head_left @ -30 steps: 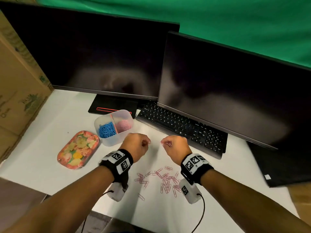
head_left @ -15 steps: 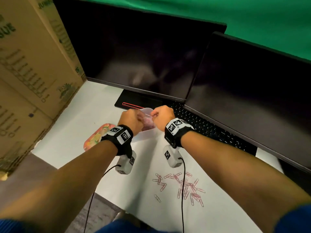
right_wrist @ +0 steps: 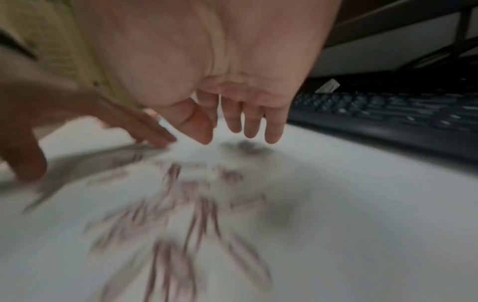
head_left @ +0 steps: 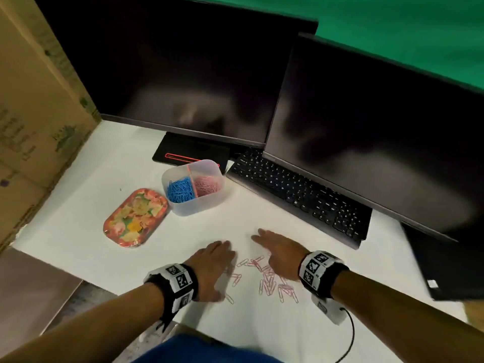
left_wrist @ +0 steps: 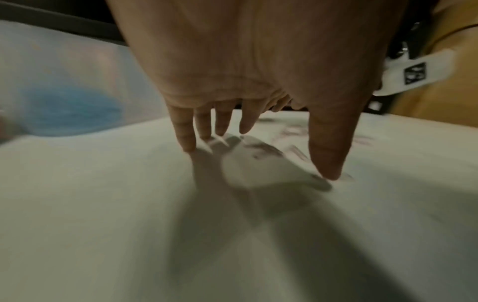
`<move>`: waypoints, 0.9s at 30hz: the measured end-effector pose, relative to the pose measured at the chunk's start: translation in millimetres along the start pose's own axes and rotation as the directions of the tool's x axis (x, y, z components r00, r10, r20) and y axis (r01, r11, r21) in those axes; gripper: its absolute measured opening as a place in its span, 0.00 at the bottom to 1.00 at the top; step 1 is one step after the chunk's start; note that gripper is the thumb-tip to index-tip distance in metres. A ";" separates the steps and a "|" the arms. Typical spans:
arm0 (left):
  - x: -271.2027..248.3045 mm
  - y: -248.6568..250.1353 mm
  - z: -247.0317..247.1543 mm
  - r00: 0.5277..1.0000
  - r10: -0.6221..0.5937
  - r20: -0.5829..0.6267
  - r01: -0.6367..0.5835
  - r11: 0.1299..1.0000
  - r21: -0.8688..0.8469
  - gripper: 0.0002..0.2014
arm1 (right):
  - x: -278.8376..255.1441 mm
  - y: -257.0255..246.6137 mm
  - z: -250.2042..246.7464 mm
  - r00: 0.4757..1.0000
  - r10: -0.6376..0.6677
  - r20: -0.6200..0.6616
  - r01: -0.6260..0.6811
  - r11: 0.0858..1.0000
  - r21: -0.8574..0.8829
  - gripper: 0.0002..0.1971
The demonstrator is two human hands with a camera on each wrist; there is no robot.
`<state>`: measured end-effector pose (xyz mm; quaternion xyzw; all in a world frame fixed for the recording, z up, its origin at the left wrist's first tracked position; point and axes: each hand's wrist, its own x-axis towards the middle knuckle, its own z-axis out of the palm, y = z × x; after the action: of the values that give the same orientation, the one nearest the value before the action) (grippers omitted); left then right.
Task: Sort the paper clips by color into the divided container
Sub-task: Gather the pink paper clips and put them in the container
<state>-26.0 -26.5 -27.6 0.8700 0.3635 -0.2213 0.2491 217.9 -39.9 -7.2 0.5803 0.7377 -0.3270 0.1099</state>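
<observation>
Several pink paper clips [head_left: 267, 280] lie scattered on the white desk near its front edge; in the right wrist view the pink paper clips [right_wrist: 181, 214] are a blur. My left hand [head_left: 217, 263] hovers palm down over their left side, fingers [left_wrist: 185, 130] straight, holding nothing. My right hand [head_left: 277, 248] is spread over the pile's far right side, fingers [right_wrist: 252, 120] straight and empty. The clear divided container [head_left: 195, 206] stands farther back on the left, with blue clips [head_left: 180, 189] in its left half and pink clips [head_left: 207, 184] in its right half.
A floral tray [head_left: 135, 217] lies left of the container. A black keyboard [head_left: 301, 195] and two dark monitors [head_left: 183, 74] fill the back and right. A cardboard box [head_left: 34, 113] walls the left side. A black laptop [head_left: 450, 263] sits at the right edge.
Both hands were pinched together over the container half a second ago; now they have come back to the pile near the front edge, with fingers spread and empty.
</observation>
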 end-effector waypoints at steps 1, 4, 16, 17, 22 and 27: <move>-0.1 4.8 7.6 0.999 0.053 -0.001 -0.053 0.997 0.050 0.51 | -7.3 5.3 14.3 0.997 -0.077 0.027 0.079 0.994 -0.071 0.38; -1.0 19.7 18.4 0.977 0.214 -0.004 -0.211 0.966 0.149 0.46 | -20.6 11.9 47.6 0.976 -0.202 0.084 0.216 0.950 -0.226 0.37; 11.2 37.6 12.7 0.987 -0.005 -0.160 0.006 1.000 0.002 0.42 | -65.6 42.2 60.1 0.961 -0.121 -0.248 0.081 0.983 -0.166 0.29; 11.7 37.1 12.9 0.985 -0.096 -0.146 0.087 0.994 -0.065 0.46 | -71.5 42.6 59.4 0.967 -0.031 -0.253 0.009 0.996 -0.089 0.33; 16.8 36.0 11.6 0.977 -0.213 -0.034 0.195 0.940 -0.280 0.45 | -82.4 39.4 70.2 0.940 0.310 -0.142 -0.265 0.926 0.268 0.44; 36.3 48.9 10.6 0.977 -0.185 -0.107 0.132 0.916 -0.378 0.21 | -60.6 23.9 69.6 0.923 0.369 -0.110 -0.302 0.870 0.389 0.35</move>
<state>31.3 -43.8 -43.0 0.7886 0.4845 -0.1069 0.3633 243.3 -127.2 -35.9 0.7374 0.5585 -0.3798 -0.0119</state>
